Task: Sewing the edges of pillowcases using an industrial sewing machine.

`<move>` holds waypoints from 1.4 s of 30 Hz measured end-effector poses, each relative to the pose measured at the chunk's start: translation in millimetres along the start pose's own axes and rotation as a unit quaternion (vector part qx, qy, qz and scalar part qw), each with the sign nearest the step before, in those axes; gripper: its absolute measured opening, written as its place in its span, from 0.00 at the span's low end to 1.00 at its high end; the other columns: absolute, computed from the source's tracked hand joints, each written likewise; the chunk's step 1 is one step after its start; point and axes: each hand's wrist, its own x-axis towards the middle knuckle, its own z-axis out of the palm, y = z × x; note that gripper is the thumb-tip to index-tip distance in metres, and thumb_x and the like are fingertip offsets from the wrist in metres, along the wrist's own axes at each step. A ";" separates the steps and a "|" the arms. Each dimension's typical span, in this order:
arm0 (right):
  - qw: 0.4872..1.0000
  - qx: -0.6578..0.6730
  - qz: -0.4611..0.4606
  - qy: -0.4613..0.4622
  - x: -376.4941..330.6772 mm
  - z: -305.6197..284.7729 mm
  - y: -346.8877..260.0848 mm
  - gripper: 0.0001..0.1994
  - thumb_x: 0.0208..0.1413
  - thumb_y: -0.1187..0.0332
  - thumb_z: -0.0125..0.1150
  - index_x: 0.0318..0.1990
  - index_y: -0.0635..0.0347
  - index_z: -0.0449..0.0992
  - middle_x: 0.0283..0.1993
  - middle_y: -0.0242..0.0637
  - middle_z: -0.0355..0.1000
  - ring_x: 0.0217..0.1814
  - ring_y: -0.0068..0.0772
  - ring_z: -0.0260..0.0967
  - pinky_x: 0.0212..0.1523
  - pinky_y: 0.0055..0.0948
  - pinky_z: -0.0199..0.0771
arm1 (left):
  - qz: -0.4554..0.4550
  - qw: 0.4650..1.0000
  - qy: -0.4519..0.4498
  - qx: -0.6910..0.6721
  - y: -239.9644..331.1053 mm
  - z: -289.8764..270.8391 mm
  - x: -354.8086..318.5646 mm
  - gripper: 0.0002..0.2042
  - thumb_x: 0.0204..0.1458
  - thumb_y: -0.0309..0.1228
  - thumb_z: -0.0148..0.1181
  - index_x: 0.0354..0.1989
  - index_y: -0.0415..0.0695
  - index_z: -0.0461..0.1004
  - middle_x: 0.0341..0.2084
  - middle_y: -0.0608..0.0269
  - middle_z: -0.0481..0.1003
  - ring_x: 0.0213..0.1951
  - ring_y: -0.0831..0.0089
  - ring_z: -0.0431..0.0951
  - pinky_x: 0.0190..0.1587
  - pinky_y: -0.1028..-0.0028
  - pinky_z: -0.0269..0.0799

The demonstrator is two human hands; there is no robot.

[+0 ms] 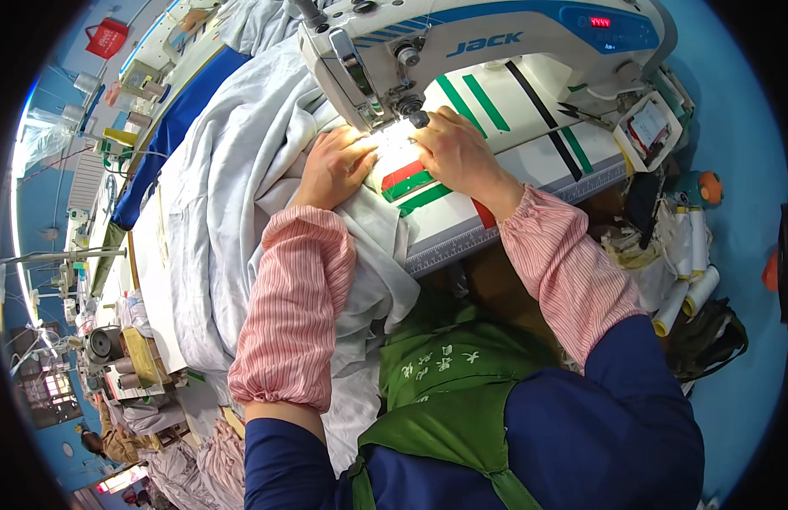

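Observation:
Light grey-white cloth (pixel 241 161) lies in folds over the left of the sewing table and hangs toward my lap. A white and blue sewing machine (pixel 538 42) stands over it, its lamp glaring around the needle. Just left of the needle, my left hand (pixel 333 166) is closed at the cloth, thumb near the fingers. Right of the needle is my right hand (pixel 462 157), fingers curled beside a black knob (pixel 419 119). Glare and the hand itself hide what those fingertips hold. Between my hands, red and green strips (pixel 406 180) mark the white machine bed.
A ruler strip (pixel 530 208) runs along the table's front edge. Scissors-like dark tools (pixel 581 113) lie beside a small white box (pixel 647 132) at right. White thread cones (pixel 687 246) stand below the box. Other sewing machines and thread spools (pixel 143 89) line the left side.

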 end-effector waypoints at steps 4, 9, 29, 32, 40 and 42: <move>0.997 0.045 0.010 0.067 -9.4 -8.4 -10.4 0.09 0.47 0.77 0.61 0.38 0.62 0.77 0.40 0.41 0.73 0.44 0.42 0.69 0.48 0.38 0.72 | -0.121 0.989 0.071 0.040 44.6 3.3 -7.8 0.11 0.51 0.36 0.62 0.37 0.43 0.79 0.43 0.57 0.77 0.49 0.57 0.73 0.52 0.62 0.66; 0.992 0.118 0.018 0.048 -51.3 -24.5 -47.6 0.13 0.45 0.81 0.60 0.41 0.62 0.77 0.45 0.40 0.73 0.48 0.43 0.70 0.50 0.37 0.72 | -0.190 0.979 0.079 -0.013 96.6 0.4 -17.9 0.09 0.54 0.30 0.59 0.39 0.39 0.76 0.39 0.54 0.77 0.43 0.54 0.75 0.46 0.61 0.71; 0.990 0.058 -0.089 -0.088 -66.2 -36.1 -42.9 0.13 0.39 0.75 0.62 0.37 0.60 0.78 0.44 0.32 0.73 0.53 0.36 0.67 0.55 0.36 0.67 | -0.222 0.968 -0.006 0.115 99.5 17.4 0.9 0.19 0.49 0.41 0.64 0.50 0.49 0.78 0.54 0.46 0.71 0.55 0.53 0.69 0.52 0.59 0.67; 0.992 0.054 -0.084 -0.082 -64.5 -35.9 -44.3 0.13 0.39 0.76 0.63 0.37 0.60 0.78 0.44 0.32 0.73 0.53 0.37 0.67 0.55 0.36 0.67 | -0.218 0.970 -0.001 0.106 96.2 19.3 -0.1 0.20 0.47 0.42 0.65 0.48 0.49 0.78 0.51 0.47 0.71 0.54 0.54 0.68 0.53 0.59 0.64; 0.993 0.055 -0.091 -0.049 -62.5 -35.2 -43.8 0.07 0.43 0.74 0.60 0.33 0.58 0.77 0.41 0.30 0.73 0.47 0.33 0.69 0.50 0.33 0.69 | -0.198 0.973 0.008 0.115 93.3 19.4 -0.7 0.20 0.48 0.41 0.65 0.48 0.48 0.78 0.50 0.48 0.72 0.53 0.54 0.68 0.52 0.59 0.65; 0.993 0.062 -0.085 -0.050 -60.5 -35.6 -37.1 0.06 0.44 0.74 0.60 0.32 0.58 0.77 0.41 0.31 0.74 0.47 0.34 0.70 0.48 0.33 0.71 | -0.185 0.976 0.010 0.111 93.2 19.2 0.4 0.20 0.48 0.41 0.65 0.49 0.48 0.78 0.51 0.48 0.72 0.53 0.53 0.68 0.53 0.59 0.65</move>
